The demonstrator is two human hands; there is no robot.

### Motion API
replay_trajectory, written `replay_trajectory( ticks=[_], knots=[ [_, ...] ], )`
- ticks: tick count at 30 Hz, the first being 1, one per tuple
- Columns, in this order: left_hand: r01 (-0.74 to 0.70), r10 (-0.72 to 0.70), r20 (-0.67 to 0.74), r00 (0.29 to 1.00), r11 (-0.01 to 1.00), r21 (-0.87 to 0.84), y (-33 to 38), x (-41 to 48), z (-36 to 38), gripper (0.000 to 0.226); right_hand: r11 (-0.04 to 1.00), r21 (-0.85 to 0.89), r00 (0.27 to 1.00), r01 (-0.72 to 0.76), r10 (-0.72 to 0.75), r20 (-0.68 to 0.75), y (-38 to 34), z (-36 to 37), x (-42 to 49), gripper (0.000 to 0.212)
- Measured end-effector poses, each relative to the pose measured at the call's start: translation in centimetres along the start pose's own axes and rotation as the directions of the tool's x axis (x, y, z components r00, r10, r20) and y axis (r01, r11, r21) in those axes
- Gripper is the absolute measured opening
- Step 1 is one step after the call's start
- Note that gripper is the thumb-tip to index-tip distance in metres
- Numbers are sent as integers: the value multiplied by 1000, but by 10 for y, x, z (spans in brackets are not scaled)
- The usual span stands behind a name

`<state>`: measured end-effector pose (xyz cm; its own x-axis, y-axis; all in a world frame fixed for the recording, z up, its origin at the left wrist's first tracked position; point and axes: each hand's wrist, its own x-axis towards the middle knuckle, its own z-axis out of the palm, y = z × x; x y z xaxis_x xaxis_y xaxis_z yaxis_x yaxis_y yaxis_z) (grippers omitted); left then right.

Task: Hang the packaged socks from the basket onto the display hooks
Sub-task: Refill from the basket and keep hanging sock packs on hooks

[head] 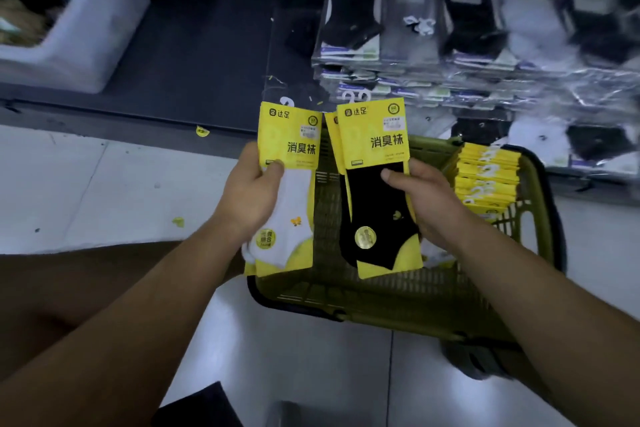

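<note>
My left hand [251,189] grips a yellow-carded pack of white socks [289,191], thumb on its front. In my right hand [420,196] is a yellow-carded pack of black socks [375,184], with at least one more pack behind it. Both packs are held upright above the olive-green basket [398,302] on the floor. A row of further yellow packs [486,177] stands in the basket's right side. No display hooks can be made out.
Stacks of clear-wrapped black, grey and white socks [450,31] hang or lie along the dark shelving at the upper right. A white bin [79,31] with mixed goods stands on the dark shelf base at the upper left. Pale floor tiles surround the basket.
</note>
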<state>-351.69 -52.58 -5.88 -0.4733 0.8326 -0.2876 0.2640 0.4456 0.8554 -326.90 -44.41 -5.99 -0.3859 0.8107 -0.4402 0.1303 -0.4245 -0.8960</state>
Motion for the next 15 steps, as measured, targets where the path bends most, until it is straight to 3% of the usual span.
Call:
replay_trajectory(
  ticks=[4, 7, 12, 15],
  knots=[
    [36, -21, 79, 997, 981, -192, 26, -25, 31, 17, 998, -24, 998, 62, -61, 11, -19, 11, -23, 20],
    [238, -145, 240, 960, 873, -425, 43, -45, 51, 31, 971, -221, 991, 92, -111, -72, -15, 19, -38, 16],
    [83, -22, 222, 975, 959, -270, 45, -61, 65, 37, 818, -547, 973, 179, -230, -25, -6, 3, -52, 19],
    [148, -69, 236, 969, 931, -334, 39, -61, 66, 35, 787, -610, 931, 96, -288, -225, -1, -39, -48, 12]
  ],
)
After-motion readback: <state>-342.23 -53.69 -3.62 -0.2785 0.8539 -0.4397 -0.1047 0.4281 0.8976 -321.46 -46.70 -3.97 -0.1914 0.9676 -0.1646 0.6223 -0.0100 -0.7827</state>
